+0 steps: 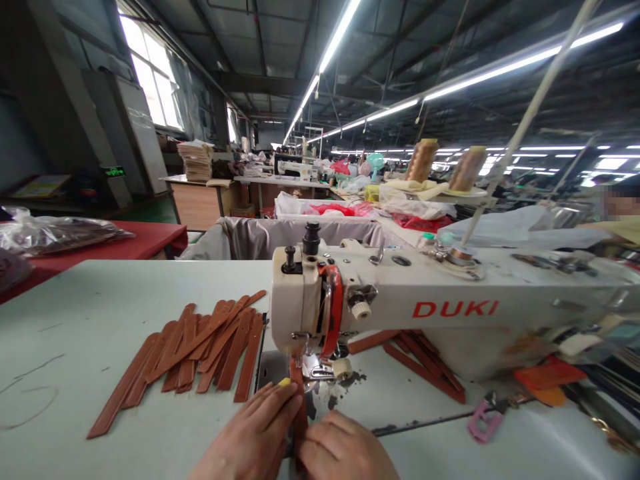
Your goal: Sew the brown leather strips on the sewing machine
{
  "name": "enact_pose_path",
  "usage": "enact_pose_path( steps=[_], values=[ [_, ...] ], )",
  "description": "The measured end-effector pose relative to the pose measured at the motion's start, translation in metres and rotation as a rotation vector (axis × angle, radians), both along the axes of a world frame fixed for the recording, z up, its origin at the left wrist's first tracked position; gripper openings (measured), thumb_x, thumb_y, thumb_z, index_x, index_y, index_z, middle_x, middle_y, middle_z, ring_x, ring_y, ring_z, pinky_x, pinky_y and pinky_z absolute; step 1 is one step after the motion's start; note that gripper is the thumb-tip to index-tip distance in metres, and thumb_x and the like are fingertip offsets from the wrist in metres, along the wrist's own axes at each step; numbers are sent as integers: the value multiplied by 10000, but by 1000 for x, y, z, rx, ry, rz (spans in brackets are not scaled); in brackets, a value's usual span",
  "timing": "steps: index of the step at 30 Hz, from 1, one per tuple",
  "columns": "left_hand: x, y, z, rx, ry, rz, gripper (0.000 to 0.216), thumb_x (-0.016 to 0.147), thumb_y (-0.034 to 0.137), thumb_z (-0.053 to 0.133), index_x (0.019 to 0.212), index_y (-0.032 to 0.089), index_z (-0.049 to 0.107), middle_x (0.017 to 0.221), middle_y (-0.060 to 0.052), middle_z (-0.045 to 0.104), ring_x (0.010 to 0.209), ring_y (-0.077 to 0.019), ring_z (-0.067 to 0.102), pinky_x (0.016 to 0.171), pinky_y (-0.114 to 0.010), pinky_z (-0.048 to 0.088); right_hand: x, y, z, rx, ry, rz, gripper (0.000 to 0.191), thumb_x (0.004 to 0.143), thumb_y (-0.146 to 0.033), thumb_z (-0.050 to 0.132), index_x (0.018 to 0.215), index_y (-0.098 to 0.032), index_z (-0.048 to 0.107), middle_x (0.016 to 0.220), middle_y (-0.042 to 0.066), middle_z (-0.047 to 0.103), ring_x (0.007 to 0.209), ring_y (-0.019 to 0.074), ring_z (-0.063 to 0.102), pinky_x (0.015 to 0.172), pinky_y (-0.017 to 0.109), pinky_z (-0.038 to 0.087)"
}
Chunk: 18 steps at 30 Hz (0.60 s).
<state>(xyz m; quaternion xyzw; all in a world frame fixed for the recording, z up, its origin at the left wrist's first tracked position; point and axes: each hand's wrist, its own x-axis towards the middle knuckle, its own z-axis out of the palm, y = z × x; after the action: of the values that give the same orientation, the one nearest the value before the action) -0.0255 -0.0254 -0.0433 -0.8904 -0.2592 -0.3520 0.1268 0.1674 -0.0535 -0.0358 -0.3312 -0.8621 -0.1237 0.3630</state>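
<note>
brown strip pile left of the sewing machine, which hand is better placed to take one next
Probably left: the left hand is nearer the pile; the right hand is farther across. Both are at the strip by the sewing machine.

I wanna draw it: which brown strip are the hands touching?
The strip running under the sewing machine's head, between left hand and right hand; the others lie untouched.

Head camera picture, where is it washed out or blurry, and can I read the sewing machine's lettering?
In the head view, the large window and ceiling tube light blow out to white; the same view smears toward its right edge; the red DUKI lettering on the sewing machine reads clearly there.
</note>
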Motion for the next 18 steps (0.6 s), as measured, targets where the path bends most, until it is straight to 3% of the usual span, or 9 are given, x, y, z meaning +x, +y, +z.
enact_pose_path(
  steps=[3,7,11,15,18],
  values=[
    [3,5,-5,4,48,-39,478,947,141,349,1415,141,449,1286,-74,638,1223,-193,573,1098,-282,401,-2,4,-2,12,11,-6,352,924,-73,425,667,-205,625,593,-11,625,514,145,548,495,240,463],
    [6,2,9,-54,30,-25,508,960,122,321,1464,145,376,1270,-85,647,1222,-191,578,1105,-282,392,-2,6,-10,26,27,-23,316,884,-67,461,659,-216,625,579,-21,623,498,145,545,488,241,467],
    [7,-2,25,-139,89,6,433,953,113,358,1370,142,469,1276,-90,637,1217,-195,579,1116,-295,386,-1,6,-16,-20,60,-59,293,864,-83,469,671,-224,639,586,-18,627,503,148,549,485,242,465],
    [7,-2,30,-88,103,-5,325,950,161,415,1219,169,596,1114,-82,702,1033,-186,677,1019,-252,488,3,6,-29,-73,45,-34,225,849,-94,521,777,-233,683,656,-20,668,567,150,593,541,232,490],
    [5,-3,32,-78,137,-15,298,941,154,431,1159,178,633,1112,-86,703,1026,-182,682,975,-217,513,7,6,-45,-175,31,-44,178,855,-128,562,863,-242,699,721,-9,685,622,154,618,593,231,506]
  ],
)
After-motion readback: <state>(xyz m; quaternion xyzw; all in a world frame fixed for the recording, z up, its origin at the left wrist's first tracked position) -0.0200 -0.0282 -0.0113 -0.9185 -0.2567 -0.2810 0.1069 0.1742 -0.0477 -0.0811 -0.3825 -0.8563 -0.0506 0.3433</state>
